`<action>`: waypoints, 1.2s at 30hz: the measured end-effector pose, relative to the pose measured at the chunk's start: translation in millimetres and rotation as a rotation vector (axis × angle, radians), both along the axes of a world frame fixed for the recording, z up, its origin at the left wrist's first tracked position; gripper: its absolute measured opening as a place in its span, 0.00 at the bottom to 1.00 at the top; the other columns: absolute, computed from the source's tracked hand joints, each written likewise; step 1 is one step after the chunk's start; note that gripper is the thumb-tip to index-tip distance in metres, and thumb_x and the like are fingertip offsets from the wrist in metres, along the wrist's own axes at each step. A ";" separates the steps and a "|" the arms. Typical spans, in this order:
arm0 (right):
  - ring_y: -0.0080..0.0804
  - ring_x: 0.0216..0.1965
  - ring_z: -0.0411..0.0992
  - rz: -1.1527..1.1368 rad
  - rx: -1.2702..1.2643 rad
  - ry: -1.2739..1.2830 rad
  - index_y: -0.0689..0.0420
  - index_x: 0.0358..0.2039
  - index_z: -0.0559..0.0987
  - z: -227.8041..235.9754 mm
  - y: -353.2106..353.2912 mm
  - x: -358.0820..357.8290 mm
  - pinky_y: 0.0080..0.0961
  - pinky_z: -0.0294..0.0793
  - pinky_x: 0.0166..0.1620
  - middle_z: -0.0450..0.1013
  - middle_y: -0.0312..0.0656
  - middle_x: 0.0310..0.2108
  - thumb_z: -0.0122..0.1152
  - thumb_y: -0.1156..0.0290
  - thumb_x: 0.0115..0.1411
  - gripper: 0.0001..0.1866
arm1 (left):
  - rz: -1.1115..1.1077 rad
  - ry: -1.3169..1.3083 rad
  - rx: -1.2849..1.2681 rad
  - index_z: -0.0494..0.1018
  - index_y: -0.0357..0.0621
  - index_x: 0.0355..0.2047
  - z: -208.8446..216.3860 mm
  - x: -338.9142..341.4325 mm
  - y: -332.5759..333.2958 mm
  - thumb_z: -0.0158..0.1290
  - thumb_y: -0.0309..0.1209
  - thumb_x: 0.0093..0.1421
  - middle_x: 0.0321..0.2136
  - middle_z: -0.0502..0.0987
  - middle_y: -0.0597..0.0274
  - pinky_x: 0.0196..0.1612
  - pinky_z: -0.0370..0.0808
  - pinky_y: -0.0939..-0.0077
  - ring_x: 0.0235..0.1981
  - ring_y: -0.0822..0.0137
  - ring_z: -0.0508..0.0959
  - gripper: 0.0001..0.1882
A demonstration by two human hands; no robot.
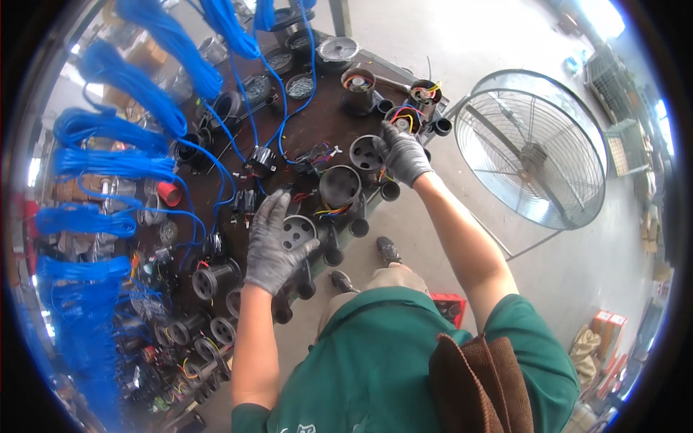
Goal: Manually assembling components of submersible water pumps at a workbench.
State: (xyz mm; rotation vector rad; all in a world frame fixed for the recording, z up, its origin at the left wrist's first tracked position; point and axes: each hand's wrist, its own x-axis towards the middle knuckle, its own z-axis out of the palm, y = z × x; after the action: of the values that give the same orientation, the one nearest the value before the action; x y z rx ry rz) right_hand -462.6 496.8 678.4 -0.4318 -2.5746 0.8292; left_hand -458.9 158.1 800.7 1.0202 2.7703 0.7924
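Both my hands wear grey gloves. My left hand lies along a dark round housing with holes in its inner face. Its fingers stretch past the rim and the thumb spreads across the near side. Farther right, my right hand has its fingers curled at the rim of a dark motor housing with red, blue and yellow wires; its thumb is partly hidden. Between my hands stand an open housing with wires below it and another housing with holes.
Coiled blue cables hang along the left. A small black motor part and bowls of screws are on the dark table. More housings crowd its near left. A large caged fan stands right; a red crate is on the floor.
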 end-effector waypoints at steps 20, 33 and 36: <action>0.39 0.41 0.80 -1.320 -1.191 -0.757 0.57 0.53 0.77 -349.7 -228.1 649.8 0.34 0.79 0.48 0.82 0.46 0.37 0.65 0.61 0.61 0.22 | -0.532 -1.054 -0.514 0.72 0.37 0.58 -317.8 214.0 -19.5 0.59 0.33 0.66 0.51 0.80 0.52 0.54 0.76 0.71 0.49 0.65 0.80 0.23; 0.52 0.56 0.72 -0.554 -0.661 -1.251 0.54 0.52 0.77 -626.5 -242.8 668.4 0.44 0.75 0.57 0.72 0.52 0.55 0.66 0.71 0.54 0.23 | -0.168 -1.210 -0.712 0.72 0.36 0.57 -505.5 297.6 -88.8 0.58 0.29 0.66 0.50 0.79 0.52 0.54 0.77 0.69 0.49 0.63 0.80 0.21; 0.48 0.54 0.73 -0.315 -0.349 -1.245 0.50 0.49 0.79 -661.7 -242.9 678.6 0.44 0.78 0.51 0.74 0.46 0.51 0.52 0.70 0.64 0.14 | -0.207 -1.230 -0.711 0.71 0.35 0.58 -531.2 324.1 -72.0 0.58 0.28 0.66 0.50 0.80 0.52 0.54 0.76 0.70 0.49 0.64 0.80 0.21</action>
State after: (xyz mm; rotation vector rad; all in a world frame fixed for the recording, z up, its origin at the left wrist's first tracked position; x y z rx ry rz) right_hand 216.0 253.9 16.7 -1.9049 -3.1868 1.0925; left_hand -134.8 86.1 269.6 0.3983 1.5992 0.1893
